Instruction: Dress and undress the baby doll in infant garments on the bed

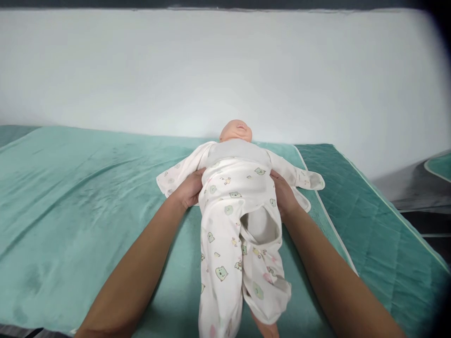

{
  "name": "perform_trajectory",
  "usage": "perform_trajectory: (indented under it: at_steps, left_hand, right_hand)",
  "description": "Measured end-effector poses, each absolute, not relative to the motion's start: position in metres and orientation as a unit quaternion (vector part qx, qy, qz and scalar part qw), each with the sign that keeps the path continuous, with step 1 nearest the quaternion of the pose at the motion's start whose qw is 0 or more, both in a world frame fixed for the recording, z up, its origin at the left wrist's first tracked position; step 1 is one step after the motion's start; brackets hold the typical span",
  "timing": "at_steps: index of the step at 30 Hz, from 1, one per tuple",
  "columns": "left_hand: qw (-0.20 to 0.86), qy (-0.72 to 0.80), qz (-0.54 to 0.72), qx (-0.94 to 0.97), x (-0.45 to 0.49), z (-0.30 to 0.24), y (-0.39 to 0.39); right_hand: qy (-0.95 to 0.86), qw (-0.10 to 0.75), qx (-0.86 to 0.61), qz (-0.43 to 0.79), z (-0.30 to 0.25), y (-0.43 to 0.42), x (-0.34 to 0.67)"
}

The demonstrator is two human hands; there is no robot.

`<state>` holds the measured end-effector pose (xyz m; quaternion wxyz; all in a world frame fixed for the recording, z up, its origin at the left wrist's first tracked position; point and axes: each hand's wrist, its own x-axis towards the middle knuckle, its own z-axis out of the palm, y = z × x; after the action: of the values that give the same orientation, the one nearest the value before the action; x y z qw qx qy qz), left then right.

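Note:
A baby doll [235, 131] lies on its back, head toward the wall. It wears a white long-sleeved top [234, 149] with its sleeves spread to both sides. Patterned white baby pants [225, 220] with green bears reach high up its torso, and an opening at the upper right leg shows pale cloth inside. My left hand [193, 188] grips the pants at the left side of the waist, its fingertips partly hidden. On the opposite side, my right hand [283, 195] closes on the waist edge, fingers partly behind the cloth. Part of a bare doll leg [267, 328] shows below the right pant leg.
A smooth green sheet [88, 211] with a few creases lies under the doll. To the right, a darker quilted green cover [366, 211] shows beyond its pale edge. A white wall [225, 65] rises directly behind the doll's head.

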<state>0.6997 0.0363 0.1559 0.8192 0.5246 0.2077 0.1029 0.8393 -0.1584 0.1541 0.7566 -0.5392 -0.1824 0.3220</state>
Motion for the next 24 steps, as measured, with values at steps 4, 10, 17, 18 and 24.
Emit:
perform_trajectory:
  at_steps: [4,10,17,18,24]
  left_hand:
    - [0.813,0.22,0.1,0.529,0.697,0.154,0.037]
    - [0.789,0.23,0.104,0.56,0.696,0.155,0.036]
    - [0.727,0.238,0.159,0.624,0.698,0.155,0.038]
    - [0.713,0.246,0.171,0.634,0.699,0.154,0.039]
    - [0.586,0.276,0.275,0.71,0.703,0.148,0.042]
  right_hand:
    - [-0.186,0.762,-0.526,0.328,0.147,-0.157,0.844]
    - [-0.208,0.759,-0.536,0.306,0.139,-0.157,0.845]
    - [-0.18,0.793,-0.533,0.236,0.133,-0.155,0.852]
    - [-0.172,0.807,-0.522,0.216,0.131,-0.154,0.854]
    - [-0.163,0.818,-0.529,0.158,0.122,-0.152,0.864]
